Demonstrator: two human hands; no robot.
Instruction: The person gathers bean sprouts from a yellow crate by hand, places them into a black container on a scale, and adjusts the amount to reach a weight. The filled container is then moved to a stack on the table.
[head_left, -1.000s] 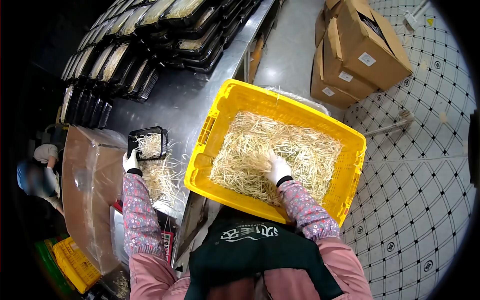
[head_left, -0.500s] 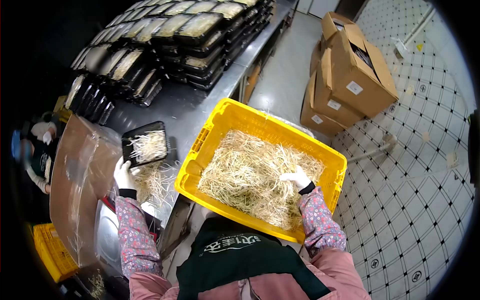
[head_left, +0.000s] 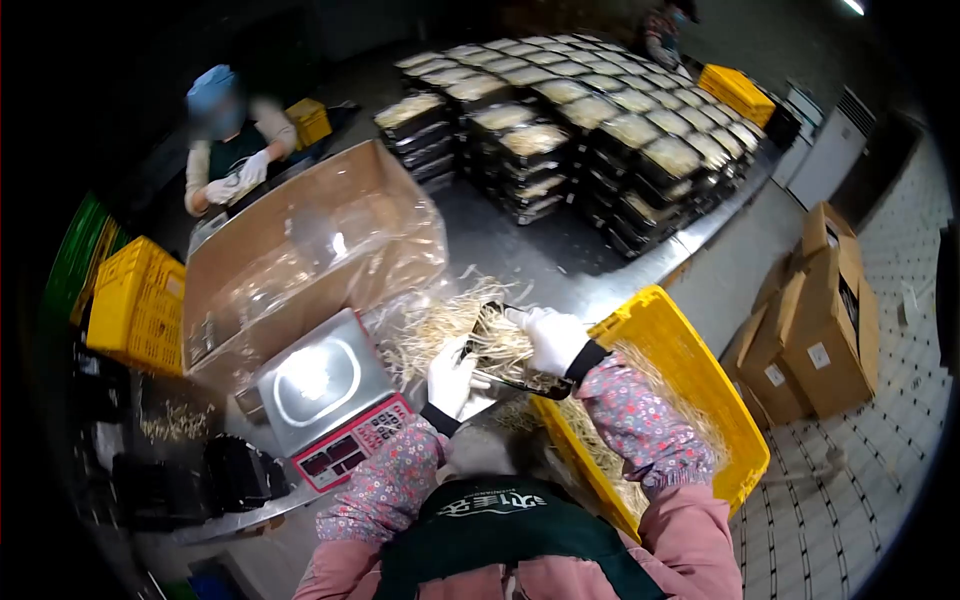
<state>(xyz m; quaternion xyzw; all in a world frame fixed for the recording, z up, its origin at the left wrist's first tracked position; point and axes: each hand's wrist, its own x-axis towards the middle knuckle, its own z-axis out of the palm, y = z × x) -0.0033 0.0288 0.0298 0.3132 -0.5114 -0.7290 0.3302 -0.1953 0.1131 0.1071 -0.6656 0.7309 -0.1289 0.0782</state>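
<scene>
A black plastic tray (head_left: 533,384) with bean sprouts (head_left: 500,345) in it is held tilted over the table's near edge. My left hand (head_left: 455,383), white-gloved, grips the tray's left side, thumb and fingers closed round the rim. My right hand (head_left: 553,342), also gloved, is at the tray's far right side with curled fingers on the sprouts; the palm is hidden. Beyond the tray, a loose heap of sprouts (head_left: 425,340) lies on the metal table. At my right, partly under my forearm, stands a yellow crate (head_left: 690,350) of sprouts.
A scale (head_left: 325,385) with a red keypad sits left of the tray. Behind it stands a plastic-lined cardboard box (head_left: 290,290). Stacked filled trays (head_left: 600,120) cover the far table. A co-worker (head_left: 235,150) works at far left. Cardboard cartons (head_left: 820,320) stand on the floor at right.
My view has turned left. My right hand has left the crate's sprouts and come to the tray. The tray has come nearer my body, still in my left hand.
</scene>
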